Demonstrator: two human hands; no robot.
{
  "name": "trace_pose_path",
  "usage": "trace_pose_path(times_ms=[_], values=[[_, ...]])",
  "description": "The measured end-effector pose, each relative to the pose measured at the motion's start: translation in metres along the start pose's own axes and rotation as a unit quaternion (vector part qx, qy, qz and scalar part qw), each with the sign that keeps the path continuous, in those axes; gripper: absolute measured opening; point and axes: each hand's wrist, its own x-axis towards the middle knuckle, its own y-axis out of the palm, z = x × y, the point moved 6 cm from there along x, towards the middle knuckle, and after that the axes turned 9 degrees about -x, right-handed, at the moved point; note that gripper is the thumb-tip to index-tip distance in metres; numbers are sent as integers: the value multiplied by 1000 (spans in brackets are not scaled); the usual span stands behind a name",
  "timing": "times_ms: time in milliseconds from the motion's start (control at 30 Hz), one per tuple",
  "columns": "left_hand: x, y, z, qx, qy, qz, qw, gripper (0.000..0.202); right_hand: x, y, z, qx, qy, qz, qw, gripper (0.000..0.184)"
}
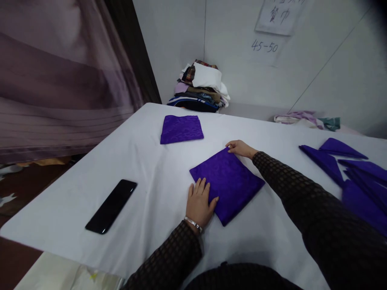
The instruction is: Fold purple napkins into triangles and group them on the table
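A purple cloth napkin (231,181), folded into a square, lies turned like a diamond on the white-covered table (163,201). My left hand (200,203) rests flat on its left edge, fingers stretched out, a silver bracelet at the wrist. At the far corner, the fingertips of my right hand (242,149) pinch the cloth. Farther back sits another folded purple napkin (182,129). Several purple napkins folded into pointed shapes (325,163) are gathered at the right side of the table.
A black phone (111,206) lies on the left part of the table. Behind the far edge stand a pile of folded clothes (201,90) and some loose fabric (299,119) against the wall. A mauve curtain (60,80) hangs at the left. Paper signs (276,18) are on the wall.
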Motion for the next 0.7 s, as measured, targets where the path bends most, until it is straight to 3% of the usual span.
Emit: trace_pose_path(times_ms=[267,467,567,700], values=[[0,-1,0,9,7,-1,1000,51,-7,1,-4,-49,-5,-88,995,39],[0,-1,0,27,9,-2,1000,50,-48,3,1,-73,-49,-172,981,31],[1,-1,1,36,11,-1,999,51,-80,17,11,-125,-108,-160,973,37],[1,0,1,40,12,-3,999,51,-111,47,30,-219,-159,-86,959,59]])
